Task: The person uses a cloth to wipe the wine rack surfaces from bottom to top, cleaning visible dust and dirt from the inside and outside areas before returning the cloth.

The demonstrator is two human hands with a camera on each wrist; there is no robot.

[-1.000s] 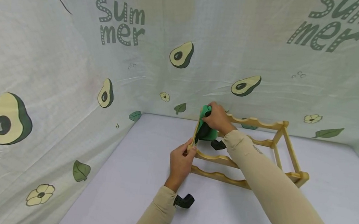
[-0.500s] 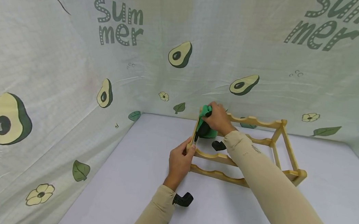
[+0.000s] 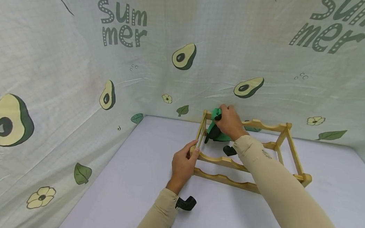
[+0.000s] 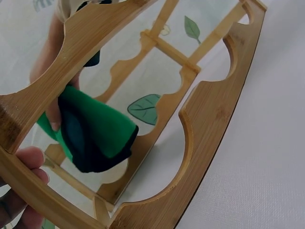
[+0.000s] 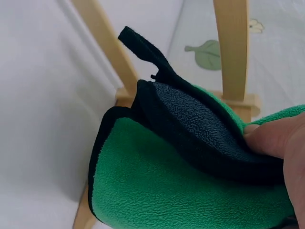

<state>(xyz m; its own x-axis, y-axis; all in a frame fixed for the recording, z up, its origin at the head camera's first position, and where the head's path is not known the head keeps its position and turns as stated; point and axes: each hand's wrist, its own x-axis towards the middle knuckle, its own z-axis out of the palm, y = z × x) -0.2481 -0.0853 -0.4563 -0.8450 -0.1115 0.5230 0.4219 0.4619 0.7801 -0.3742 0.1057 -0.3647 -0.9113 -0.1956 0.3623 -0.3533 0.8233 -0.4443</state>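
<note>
A light wooden rack (image 3: pixel 226 162) with scalloped rails stands on the white table. My left hand (image 3: pixel 183 163) grips its near left corner; in the left wrist view the fingertips (image 4: pixel 31 157) curl round the end bar. My right hand (image 3: pixel 230 122) pinches a green cloth (image 3: pixel 222 135) with black edging and a grey underside, at the far left part of the rack. In the right wrist view the cloth (image 5: pixel 157 176) hangs folded, its black loop (image 5: pixel 143 45) sticking out, and the thumb (image 5: pixel 267 138) presses on it. Behind it show the rack's end bars (image 5: pixel 232 52).
The white table (image 3: pixel 127 187) meets a pale curtain (image 3: pixel 141 73) printed with avocados, leaves and lettering at the back and left. A black wrist device (image 3: pixel 186 203) juts out from the left sleeve, another (image 3: pixel 229 150) from the right.
My right hand has shifted a little to the right with the green cloth, away from the rack's left end bar. The left hand keeps its grip on the corner.
</note>
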